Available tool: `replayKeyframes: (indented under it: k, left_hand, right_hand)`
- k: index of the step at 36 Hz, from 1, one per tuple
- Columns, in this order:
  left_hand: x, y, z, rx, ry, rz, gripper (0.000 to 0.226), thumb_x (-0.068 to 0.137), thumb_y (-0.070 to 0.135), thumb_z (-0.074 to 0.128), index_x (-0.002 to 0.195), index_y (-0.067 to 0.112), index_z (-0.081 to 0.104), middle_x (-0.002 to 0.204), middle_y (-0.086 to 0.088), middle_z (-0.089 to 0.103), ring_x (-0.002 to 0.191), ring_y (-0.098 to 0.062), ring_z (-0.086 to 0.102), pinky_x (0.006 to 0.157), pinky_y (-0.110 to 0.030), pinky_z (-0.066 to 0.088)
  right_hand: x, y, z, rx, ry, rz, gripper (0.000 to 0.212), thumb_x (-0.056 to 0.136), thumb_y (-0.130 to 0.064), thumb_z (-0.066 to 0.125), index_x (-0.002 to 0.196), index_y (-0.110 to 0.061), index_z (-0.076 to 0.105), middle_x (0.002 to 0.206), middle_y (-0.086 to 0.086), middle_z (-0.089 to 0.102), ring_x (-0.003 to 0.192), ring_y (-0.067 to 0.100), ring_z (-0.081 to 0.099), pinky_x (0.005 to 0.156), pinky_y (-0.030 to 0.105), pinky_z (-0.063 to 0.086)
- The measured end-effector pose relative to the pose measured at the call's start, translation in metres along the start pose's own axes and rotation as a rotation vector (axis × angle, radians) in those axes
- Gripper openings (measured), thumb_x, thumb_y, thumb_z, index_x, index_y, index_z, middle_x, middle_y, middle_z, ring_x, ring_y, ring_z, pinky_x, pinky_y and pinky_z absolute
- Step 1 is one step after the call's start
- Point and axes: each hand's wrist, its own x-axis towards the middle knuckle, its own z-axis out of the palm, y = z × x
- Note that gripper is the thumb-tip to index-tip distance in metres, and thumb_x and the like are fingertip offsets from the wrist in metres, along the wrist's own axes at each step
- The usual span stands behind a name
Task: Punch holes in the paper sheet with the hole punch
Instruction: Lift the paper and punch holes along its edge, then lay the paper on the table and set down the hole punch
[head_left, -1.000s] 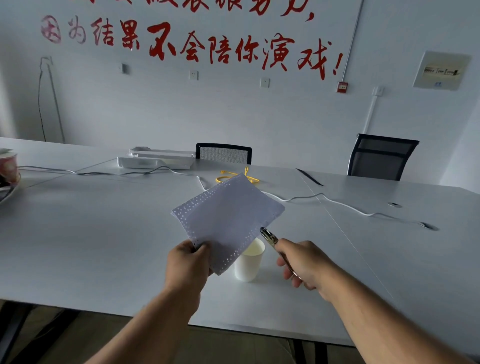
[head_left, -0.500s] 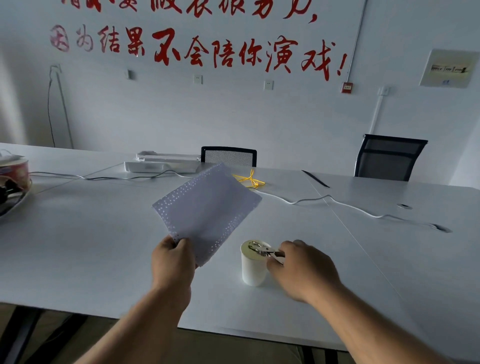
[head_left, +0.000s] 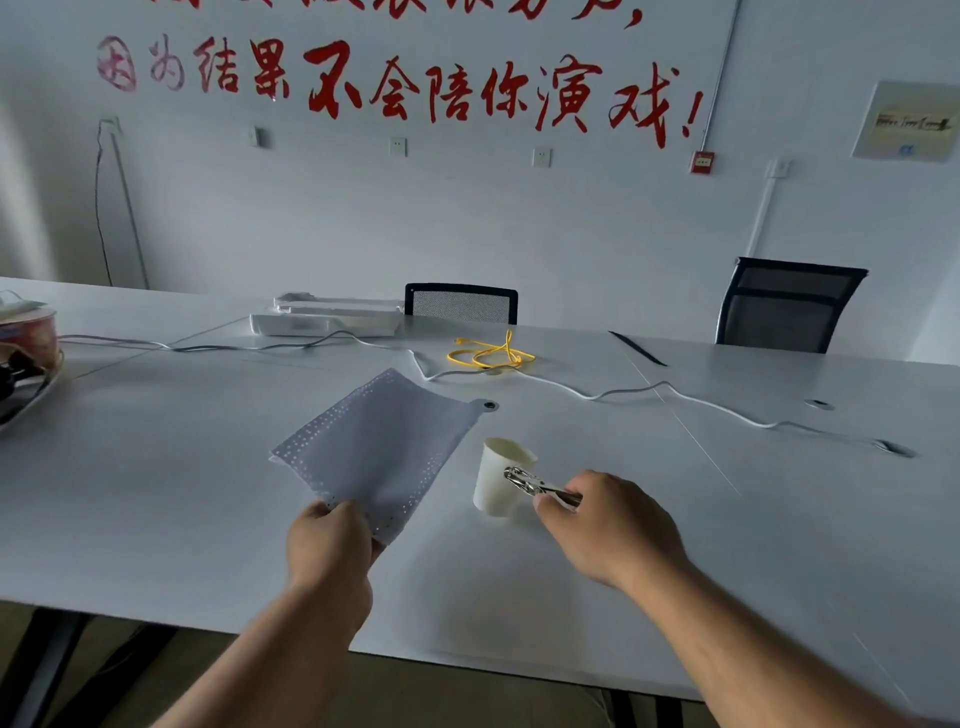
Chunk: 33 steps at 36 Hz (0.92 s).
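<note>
Left hand pinches the perforated paper sheet by its corner; right hand, closed on the hole punch beside the paper cup, should seat an unpunched margin squarely before squeezing.

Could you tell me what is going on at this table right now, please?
A person is partway through punching holes in a paper sheet. The left hand holds the sheet up by its near corner; rows of holes already run along its edges. The right hand holds a metal hole punch, its head in front of a white paper cup standing on the table. The punch is away from the paper, so no hole is being made at this moment.
</note>
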Motion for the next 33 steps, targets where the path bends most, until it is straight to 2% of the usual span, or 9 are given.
replayKeyframes:
  k: [8, 12, 14, 16, 19, 22, 26, 29, 33]
  left_hand:
    - [0.015, 0.008, -0.009, 0.036, 0.038, 0.001, 0.039, 0.084, -0.02, 0.035, 0.084, 0.008, 0.062, 0.093, -0.013, 0.067, 0.077, -0.028, 0.066, 0.092, -0.04, 0.054]
    - [0.021, 0.012, -0.008, 0.008, 0.079, -0.023, 0.041, 0.088, -0.018, 0.037, 0.111, 0.005, 0.061, 0.111, -0.016, 0.066, 0.077, -0.027, 0.066, 0.093, -0.041, 0.055]
    - [0.024, 0.013, -0.008, -0.012, 0.098, -0.058, 0.042, 0.089, -0.018, 0.039, 0.116, 0.007, 0.06, 0.11, -0.015, 0.065, 0.078, -0.028, 0.064, 0.089, -0.04, 0.055]
    - [0.028, 0.014, -0.01, -0.016, 0.131, -0.11, 0.031, 0.09, -0.015, 0.042, 0.103, 0.007, 0.059, 0.096, -0.013, 0.062, 0.072, -0.028, 0.059, 0.082, -0.04, 0.054]
    - [0.035, 0.015, -0.011, -0.048, 0.17, -0.141, 0.021, 0.09, -0.01, 0.048, 0.088, 0.008, 0.058, 0.1, -0.016, 0.064, 0.071, -0.026, 0.059, 0.093, -0.046, 0.055]
    - [0.03, 0.017, -0.01, -0.086, 0.122, -0.17, 0.019, 0.099, -0.002, 0.051, 0.112, 0.011, 0.057, 0.094, -0.008, 0.061, 0.077, -0.022, 0.06, 0.1, -0.046, 0.053]
    - [0.021, 0.012, -0.023, -0.09, 0.034, -0.196, 0.041, 0.101, -0.001, 0.052, 0.141, -0.001, 0.05, 0.106, -0.01, 0.059, 0.093, -0.021, 0.062, 0.102, -0.036, 0.05]
    - [0.009, 0.004, -0.032, -0.057, -0.009, -0.198, 0.04, 0.101, 0.002, 0.053, 0.14, -0.005, 0.051, 0.113, -0.013, 0.057, 0.102, -0.024, 0.061, 0.108, -0.037, 0.047]
    - [-0.012, 0.002, -0.034, 0.071, -0.143, -0.078, 0.023, 0.101, 0.002, 0.054, 0.124, 0.0, 0.055, 0.115, -0.019, 0.061, 0.101, -0.03, 0.064, 0.099, -0.044, 0.05]
  right_hand:
    - [0.009, 0.006, -0.006, 0.077, 0.057, 0.024, 0.052, 0.087, -0.059, 0.051, 0.065, -0.012, 0.047, 0.061, 0.002, 0.056, 0.064, 0.029, 0.054, 0.052, 0.031, 0.035]
    - [0.015, 0.017, -0.007, 0.105, 0.048, 0.072, 0.051, 0.087, -0.059, 0.051, 0.065, -0.013, 0.045, 0.06, 0.001, 0.056, 0.062, 0.029, 0.053, 0.054, 0.032, 0.036]
    - [0.016, 0.024, -0.004, 0.121, 0.024, 0.106, 0.051, 0.087, -0.059, 0.051, 0.065, -0.014, 0.046, 0.061, 0.0, 0.057, 0.063, 0.029, 0.054, 0.055, 0.033, 0.037]
    - [0.016, 0.03, 0.0, 0.167, -0.01, 0.144, 0.05, 0.086, -0.059, 0.052, 0.063, -0.016, 0.044, 0.058, -0.001, 0.054, 0.06, 0.028, 0.052, 0.055, 0.033, 0.036]
    - [0.017, 0.041, 0.002, 0.302, -0.071, 0.242, 0.05, 0.083, -0.058, 0.057, 0.058, -0.019, 0.039, 0.052, -0.003, 0.042, 0.054, 0.026, 0.041, 0.055, 0.033, 0.031]
    - [0.013, 0.055, 0.0, 0.539, -0.115, 0.417, 0.038, 0.064, -0.058, 0.056, 0.067, -0.021, 0.052, 0.063, 0.004, 0.052, 0.059, 0.025, 0.044, 0.061, 0.035, 0.034]
    - [0.006, 0.074, 0.0, 0.648, -0.112, 0.502, 0.033, 0.061, -0.046, 0.056, 0.076, -0.017, 0.052, 0.07, 0.008, 0.051, 0.065, 0.026, 0.04, 0.053, 0.032, 0.027]
    - [0.005, 0.092, 0.004, 0.598, -0.07, 0.496, 0.034, 0.063, -0.047, 0.062, 0.068, -0.016, 0.049, 0.062, 0.007, 0.046, 0.061, 0.025, 0.038, 0.052, 0.031, 0.028]
    - [0.007, 0.115, 0.012, 0.347, -0.023, 0.464, 0.047, 0.075, -0.055, 0.063, 0.054, -0.015, 0.046, 0.05, 0.003, 0.048, 0.048, 0.024, 0.045, 0.052, 0.031, 0.033]
